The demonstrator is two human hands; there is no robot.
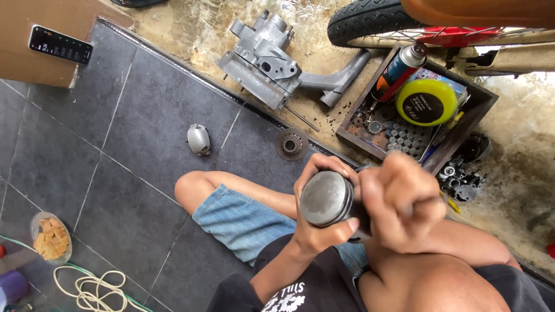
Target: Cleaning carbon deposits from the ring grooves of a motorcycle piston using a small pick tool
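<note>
A person sits on a dark grey tiled floor [133,144], one bare knee [191,193] bent out from denim shorts [243,222], and holds a round grey metal piston [325,198] up over the lap, its flat crown turned toward the camera. The left hand [315,222] wraps around the piston from behind and below, fingers curled over the top rim and thumb pressed along the lower edge. The right hand [404,202] is clenched tight against the piston's side; it is blurred, and what it grips, if anything, cannot be told.

On the tiles just beyond the knee lie a small silver domed cover [198,139] and a dark round toothed gear [291,144], near each other. Along the far edge of the tiles, where bare concrete ground begins, rests a grey cast-metal engine casing [263,60]. Beside it stands a shallow wooden box [483,101] holding a spray can [399,69], a yellow-rimmed round tin [426,102] and loose small metal parts. A motorcycle tyre [370,20] shows above the box. Toward the near left corner of the floor sit a small glass dish of brown cubes [51,238] and a coiled pale cord [92,286]. A phone [60,44] lies on a brown surface at the far left corner.
</note>
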